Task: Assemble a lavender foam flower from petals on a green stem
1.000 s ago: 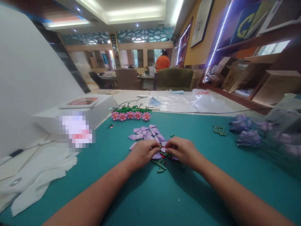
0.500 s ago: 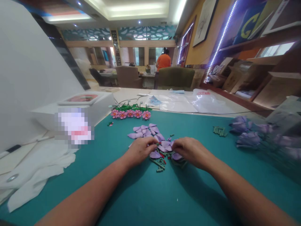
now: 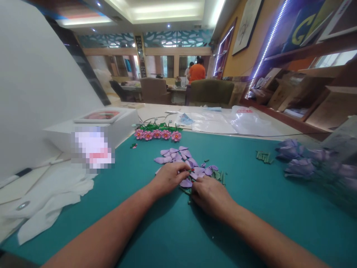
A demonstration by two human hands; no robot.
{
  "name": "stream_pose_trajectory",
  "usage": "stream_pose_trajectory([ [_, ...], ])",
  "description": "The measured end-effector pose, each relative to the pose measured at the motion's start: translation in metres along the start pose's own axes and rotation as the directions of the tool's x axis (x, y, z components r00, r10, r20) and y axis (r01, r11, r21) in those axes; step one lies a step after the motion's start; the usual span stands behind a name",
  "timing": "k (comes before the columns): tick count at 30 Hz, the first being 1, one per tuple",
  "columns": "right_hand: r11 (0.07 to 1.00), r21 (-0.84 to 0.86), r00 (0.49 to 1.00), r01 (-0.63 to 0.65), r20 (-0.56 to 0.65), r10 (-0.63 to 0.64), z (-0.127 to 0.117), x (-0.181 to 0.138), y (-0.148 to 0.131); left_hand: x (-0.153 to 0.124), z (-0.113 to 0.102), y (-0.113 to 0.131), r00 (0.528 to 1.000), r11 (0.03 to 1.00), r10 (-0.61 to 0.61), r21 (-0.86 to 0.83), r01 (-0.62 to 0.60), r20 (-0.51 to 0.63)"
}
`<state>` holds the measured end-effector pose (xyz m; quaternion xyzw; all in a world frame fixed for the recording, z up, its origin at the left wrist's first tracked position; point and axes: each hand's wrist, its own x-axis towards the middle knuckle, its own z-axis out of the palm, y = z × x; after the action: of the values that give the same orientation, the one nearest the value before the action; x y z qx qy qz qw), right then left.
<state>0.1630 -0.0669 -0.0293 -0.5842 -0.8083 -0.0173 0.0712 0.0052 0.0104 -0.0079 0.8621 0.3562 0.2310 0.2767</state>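
My left hand is closed at the left edge of a heap of light purple petal pieces. Thumb and fingertips pinch a small green and red piece. Low over the heap's near side, my right hand has its fingers curled down among the parts; its fingertips are hidden, so what they grip cannot be made out. Short green stick pieces lie just beyond the right hand, beside a purple openwork piece.
Pink flowers with green stems line the teal mat's far edge. Purple roses and loose green sticks lie at right. A white box and white cloth are at left. A person in orange stands far back.
My right hand has moved left and nearer to me, over the heap's near side, uncovering green pieces at its right. The left hand still holds its piece. The view has shifted slightly.
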Motion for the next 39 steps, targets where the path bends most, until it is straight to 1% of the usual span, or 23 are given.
stream_pose_trajectory([
  [5, 0.999, -0.036, 0.994, 0.022, -0.105, -0.025, 0.008, 0.0, 0.002, 0.001, 0.0, -0.001, 1.0, 1.0, 0.003, -0.001, -0.003, -0.009],
  [8, 0.999, -0.035, 0.987, 0.017, -0.159, -0.022, 0.005, 0.0, 0.002, 0.001, -0.003, 0.0, 1.0, 1.0, -0.001, -0.015, 0.0, -0.017],
  [10, 1.0, 0.018, 0.985, -0.009, -0.173, 0.012, -0.001, 0.001, 0.003, 0.0, -0.005, 0.0, 1.0, 1.0, -0.001, -0.024, 0.001, -0.021],
  [13, 0.974, 0.196, 0.982, -0.115, -0.124, 0.141, -0.013, 0.002, 0.009, 0.001, -0.006, 0.0, 1.0, 0.999, 0.002, -0.04, -0.003, -0.021],
  [15, 0.923, 0.341, 0.97, -0.178, -0.099, 0.223, -0.018, 0.003, 0.015, 0.001, -0.007, 0.0, 1.0, 0.999, 0.002, -0.046, -0.003, -0.015],
  [16, 0.889, 0.417, 0.964, -0.186, -0.097, 0.247, -0.02, 0.003, 0.018, 0.001, -0.007, 0.0, 1.0, 0.999, 0.002, -0.046, -0.002, -0.011],
  [18, 0.8, 0.575, 0.952, -0.172, -0.113, 0.286, -0.021, 0.005, 0.025, 0.001, -0.007, -0.001, 1.0, 0.999, 0.0, -0.04, 0.0, -0.003],
  [20, 0.684, 0.716, 0.939, -0.138, -0.126, 0.321, -0.019, 0.007, 0.031, 0.001, -0.007, 0.0, 1.0, 0.999, -0.004, -0.033, 0.004, 0.001],
  [22, 0.578, 0.809, 0.928, -0.107, -0.128, 0.35, -0.018, 0.009, 0.035, 0.001, -0.008, 0.001, 1.0, 0.999, -0.013, -0.031, 0.013, 0.0],
  [24, 0.502, 0.86, 0.926, -0.09, -0.113, 0.361, -0.016, 0.011, 0.037, 0.001, -0.008, 0.002, 1.0, 0.999, -0.018, -0.032, 0.018, -0.001],
  [31, 0.315, 0.946, 0.909, -0.075, -0.066, 0.412, -0.013, 0.014, 0.037, 0.001, -0.007, 0.002, 1.0, 0.998, -0.003, -0.057, 0.003, -0.004],
  [36, 0.268, 0.958, 0.877, -0.102, -0.041, 0.479, -0.018, 0.015, 0.037, 0.001, -0.005, 0.0, 1.0, 0.998, 0.004, -0.06, -0.005, -0.009],
  [39, 0.221, 0.969, 0.864, -0.108, -0.019, 0.503, -0.021, 0.015, 0.035, 0.001, -0.006, 0.0, 1.0, 0.999, 0.005, -0.051, -0.005, -0.006],
])
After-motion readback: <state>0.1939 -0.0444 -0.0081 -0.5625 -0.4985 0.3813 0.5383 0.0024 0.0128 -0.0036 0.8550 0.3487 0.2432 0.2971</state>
